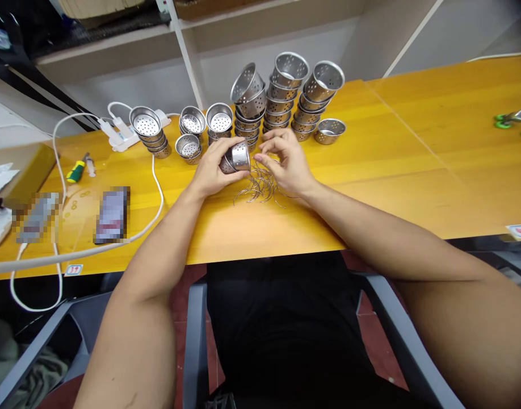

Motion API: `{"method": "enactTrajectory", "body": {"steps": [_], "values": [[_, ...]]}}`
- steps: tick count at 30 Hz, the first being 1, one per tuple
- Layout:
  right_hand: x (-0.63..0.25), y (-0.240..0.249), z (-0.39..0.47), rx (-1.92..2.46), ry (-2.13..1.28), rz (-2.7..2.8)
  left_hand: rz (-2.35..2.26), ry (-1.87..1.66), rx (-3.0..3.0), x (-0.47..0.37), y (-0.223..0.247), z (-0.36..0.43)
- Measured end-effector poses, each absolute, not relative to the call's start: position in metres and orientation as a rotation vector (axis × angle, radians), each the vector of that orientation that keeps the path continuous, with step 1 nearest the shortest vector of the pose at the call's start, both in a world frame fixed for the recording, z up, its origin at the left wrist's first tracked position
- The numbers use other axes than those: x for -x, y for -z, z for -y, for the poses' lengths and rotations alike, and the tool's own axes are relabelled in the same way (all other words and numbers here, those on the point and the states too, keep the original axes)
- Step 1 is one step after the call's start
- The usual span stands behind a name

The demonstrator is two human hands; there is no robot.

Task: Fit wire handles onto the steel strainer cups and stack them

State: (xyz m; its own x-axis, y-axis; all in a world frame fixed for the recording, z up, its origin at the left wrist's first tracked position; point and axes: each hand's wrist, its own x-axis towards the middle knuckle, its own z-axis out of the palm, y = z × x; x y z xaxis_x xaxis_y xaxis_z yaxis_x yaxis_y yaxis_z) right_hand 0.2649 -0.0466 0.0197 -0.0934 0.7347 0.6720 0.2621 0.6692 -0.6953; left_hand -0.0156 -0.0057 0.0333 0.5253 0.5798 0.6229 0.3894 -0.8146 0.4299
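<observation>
"Looking at the perforated metal cup (240, 155), which way does it point?"

"It's tipped onto its side, with its long axis running across the person's front, roughly left to right. One end faces the right hand (292, 165); the other sits back in the left palm. A seam crosses its side, so it may be two cups nested together, though the fingers cover too much to be sure."

"And where is it?"

"In the left hand (210, 169), near the front of the stacked cups (280, 106) on the yellow table (383, 176)."

"How is that left hand set?"

"Curled firmly around the metal, fingers over the top and thumb along the underside."

"And the right?"

"Half curled, just beside the cup's near end, with the fingers bent and the thumb reaching toward it. I can't tell whether the fingertips pinch anything."

"What lies below?"

"A loose tangle of thin curved wires (257, 187), spread on the table below the cup and the right hand. A single upright cup (330, 134) stands at the right end of the stacks, its mouth up, unlike the one being held."
</observation>
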Motion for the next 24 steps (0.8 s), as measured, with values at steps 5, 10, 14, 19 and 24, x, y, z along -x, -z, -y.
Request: {"method": "enactTrajectory", "body": {"steps": [5, 10, 14, 19, 24], "values": [[-0.296, -0.017, 0.038, 0.931, -0.462, 2.005, -0.952, -1.173, -2.397, 0.019, -0.031, 0.007], [-0.292, -0.018, 0.047, 0.801, -0.389, 2.134, -0.996, -1.069, -2.311, 0.011, -0.034, 0.017], [-0.275, -0.025, 0.058, 0.513, -0.359, 2.141, -0.93, -1.039, -2.242, 0.004, -0.034, 0.022], [-0.292, -0.046, 0.06, 0.707, -0.163, 1.983, -0.897, -0.991, -2.138, 0.003, -0.036, 0.025], [-0.37, -0.088, 0.032, 0.807, 0.505, 1.339, -0.904, -1.026, -2.027, 0.009, -0.033, 0.019]]}}
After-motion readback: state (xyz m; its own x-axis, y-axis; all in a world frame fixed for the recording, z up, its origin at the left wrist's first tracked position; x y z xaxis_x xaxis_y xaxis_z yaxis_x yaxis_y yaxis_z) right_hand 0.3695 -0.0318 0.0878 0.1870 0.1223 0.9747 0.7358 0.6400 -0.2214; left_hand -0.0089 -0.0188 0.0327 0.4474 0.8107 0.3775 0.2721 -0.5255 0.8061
